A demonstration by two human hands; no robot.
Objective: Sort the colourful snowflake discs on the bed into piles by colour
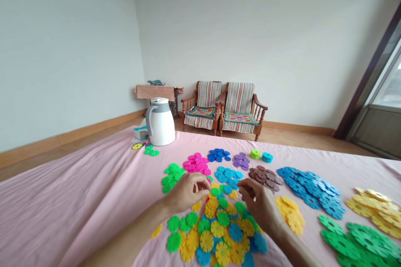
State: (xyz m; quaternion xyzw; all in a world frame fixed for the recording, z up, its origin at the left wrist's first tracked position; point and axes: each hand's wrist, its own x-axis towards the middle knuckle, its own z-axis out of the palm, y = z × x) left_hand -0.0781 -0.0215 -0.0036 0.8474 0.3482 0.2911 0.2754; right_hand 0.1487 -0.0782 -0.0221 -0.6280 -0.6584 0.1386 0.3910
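Note:
My left hand point(188, 192) is over the upper left side of a mixed pile of snowflake discs point(216, 229) in yellow, green and blue. Its fingers are curled, with thumb and forefinger tips close together; whatever they hold, if anything, is too small to make out. On the pile's upper right, my right hand point(258, 202) has bent fingers closed near the light blue discs point(228, 176); what is between them is hidden. Bright green discs point(172, 177) lie beyond my left wrist, and pink discs point(197, 163) just past its fingers.
Sorted heaps include dark blue point(218, 154), purple point(241, 161), brown point(265, 178), large blue point(310, 187), yellow point(290, 215) and large green discs point(360, 242). A white jug point(163, 125) stands on the pink cloth point(115, 183). Two wooden armchairs point(239, 110) are by the wall.

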